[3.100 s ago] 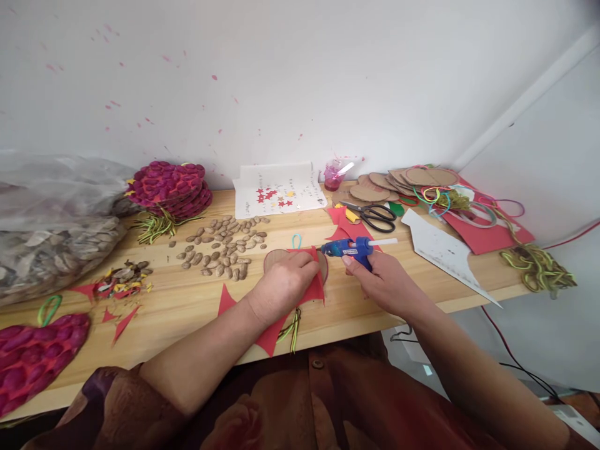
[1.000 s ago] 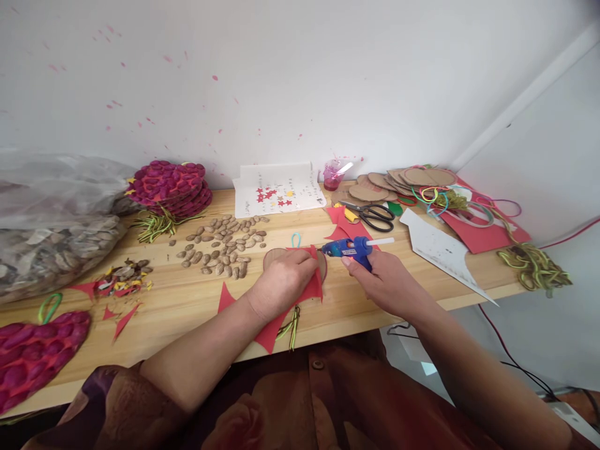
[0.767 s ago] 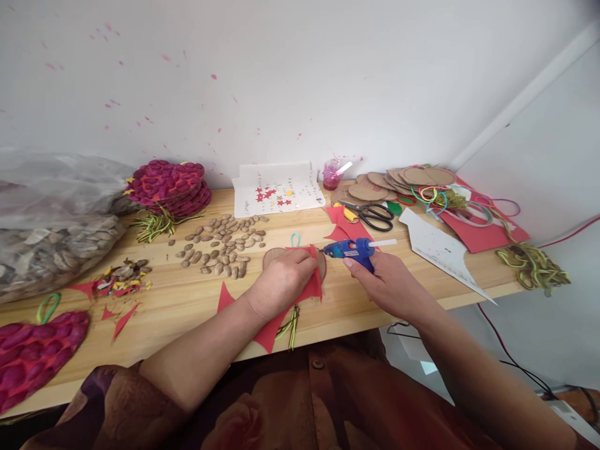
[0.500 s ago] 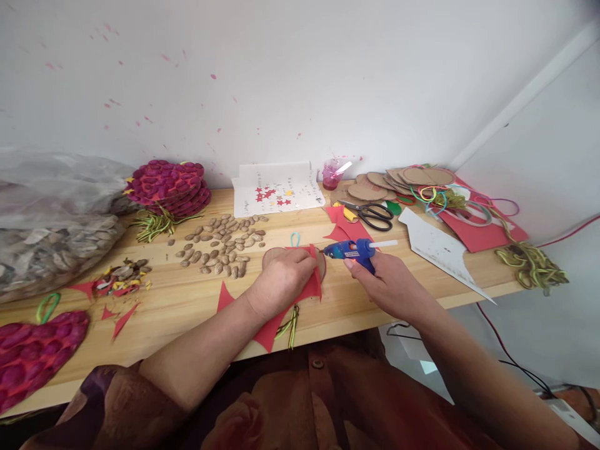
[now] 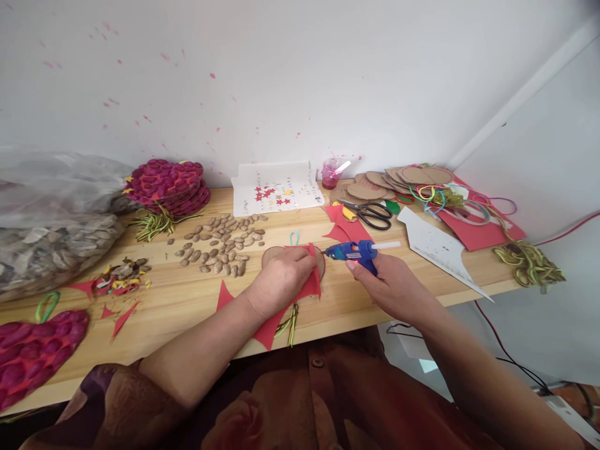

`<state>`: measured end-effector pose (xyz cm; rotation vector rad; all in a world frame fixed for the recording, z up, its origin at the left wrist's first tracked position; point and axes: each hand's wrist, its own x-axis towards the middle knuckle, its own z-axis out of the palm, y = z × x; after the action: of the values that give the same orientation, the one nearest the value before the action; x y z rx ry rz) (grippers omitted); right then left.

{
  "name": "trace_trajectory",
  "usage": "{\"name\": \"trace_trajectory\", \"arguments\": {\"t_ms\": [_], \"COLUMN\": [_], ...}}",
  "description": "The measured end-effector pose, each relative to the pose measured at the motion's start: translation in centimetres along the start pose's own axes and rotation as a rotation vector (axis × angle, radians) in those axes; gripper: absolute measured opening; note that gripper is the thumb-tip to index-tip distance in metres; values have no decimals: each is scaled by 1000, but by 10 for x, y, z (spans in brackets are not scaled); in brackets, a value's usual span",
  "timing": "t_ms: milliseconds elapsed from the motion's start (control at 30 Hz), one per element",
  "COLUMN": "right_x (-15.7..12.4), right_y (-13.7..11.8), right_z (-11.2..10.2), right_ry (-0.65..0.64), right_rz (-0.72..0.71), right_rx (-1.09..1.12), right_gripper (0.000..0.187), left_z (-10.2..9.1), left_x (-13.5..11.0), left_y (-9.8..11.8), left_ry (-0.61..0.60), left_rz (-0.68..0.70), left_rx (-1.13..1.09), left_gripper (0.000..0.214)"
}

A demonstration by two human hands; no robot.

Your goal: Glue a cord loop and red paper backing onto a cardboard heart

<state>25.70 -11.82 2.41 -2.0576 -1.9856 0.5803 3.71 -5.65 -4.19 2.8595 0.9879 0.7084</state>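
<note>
My right hand (image 5: 391, 284) is closed around the handle of a blue glue gun (image 5: 351, 251), with a white glue stick out of its back. The nozzle points left, at the edge of a cardboard cutout (image 5: 272, 255). My left hand (image 5: 288, 275) lies over that cutout, fingers closed on red paper (image 5: 315, 284) that is folded up along its right part. Its fingertips are partly hidden. A light-blue cord loop (image 5: 294, 237) sticks out at the cutout's top, and a green-yellow tassel (image 5: 291, 326) hangs below. More red paper (image 5: 266, 333) lies under my left wrist.
Pistachio-like shells (image 5: 220, 240) are spread left of the cutout. Black scissors (image 5: 375, 214) lie behind the glue gun, near stacked cardboard pieces (image 5: 370, 187). Purple shell-covered pieces (image 5: 164, 181), a plastic bag (image 5: 51, 250), paper with stars (image 5: 276, 205) and a pink cup (image 5: 330, 175) line the back and left.
The glue gun's nozzle has shifted very slightly at the cutout's right edge. My left hand stays on the red paper; the camera view has moved a little.
</note>
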Motion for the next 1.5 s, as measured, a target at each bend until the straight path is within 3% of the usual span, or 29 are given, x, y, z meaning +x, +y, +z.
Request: {"name": "trace_trajectory", "arguments": {"t_ms": [700,1500], "right_x": [-16,-5], "right_y": [-2,-3], "right_z": [-5,-1], "right_ry": [-50,-10], "right_rz": [8,3], "right_rx": [-19,-46], "right_gripper": [39,41], "left_z": [-3,-2], "left_x": [1,0], "left_y": [0,0], "left_ry": [-90,-32], "left_rz": [-55,-34], "left_rx": [-27,-22], "left_gripper": [20,23]}}
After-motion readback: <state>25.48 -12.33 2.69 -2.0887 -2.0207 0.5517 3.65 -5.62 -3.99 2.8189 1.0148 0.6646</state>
